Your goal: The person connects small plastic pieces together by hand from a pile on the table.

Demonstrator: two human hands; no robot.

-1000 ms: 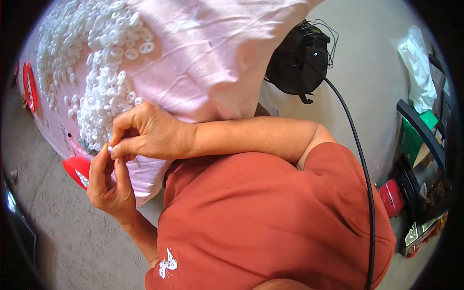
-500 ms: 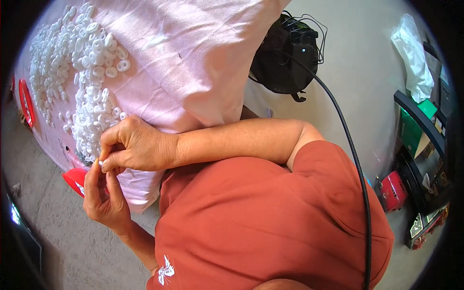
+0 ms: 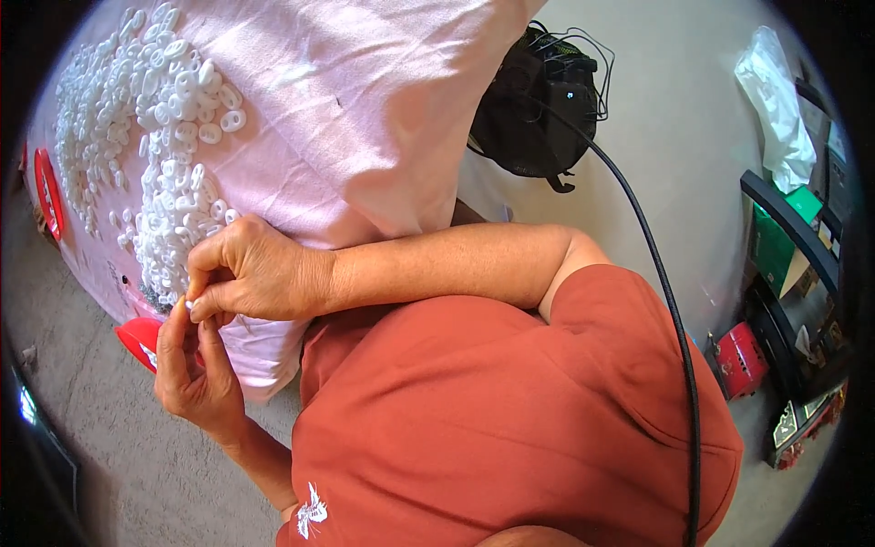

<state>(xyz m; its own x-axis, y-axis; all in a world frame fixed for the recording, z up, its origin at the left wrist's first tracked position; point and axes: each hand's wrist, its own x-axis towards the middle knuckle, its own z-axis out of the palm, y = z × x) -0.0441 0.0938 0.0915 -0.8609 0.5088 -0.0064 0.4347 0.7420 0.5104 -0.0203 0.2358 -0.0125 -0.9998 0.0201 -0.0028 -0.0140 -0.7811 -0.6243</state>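
A: Head view, change? 
B: Both hands drifted slightly right. Right hand (image 3: 260, 273) and left hand (image 3: 187, 365) pinch one small white ring (image 3: 189, 305) between fingers, at pink cloth (image 3: 346, 109) lower edge beside the ring pile (image 3: 155, 137). 
A: Step? 
B: Likely working one ring; next needs a steady pinch.

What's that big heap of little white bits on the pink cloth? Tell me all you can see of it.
The heap of white pieces is made of many small ring-shaped and oval bits, plastic-looking, matte white. They lie loose and jumbled on the pink cloth, thick at the upper left and thinning to a few strays along the right side. The heap's lower end reaches the right hand, whose fingertips meet those of the left hand over one small white bit.
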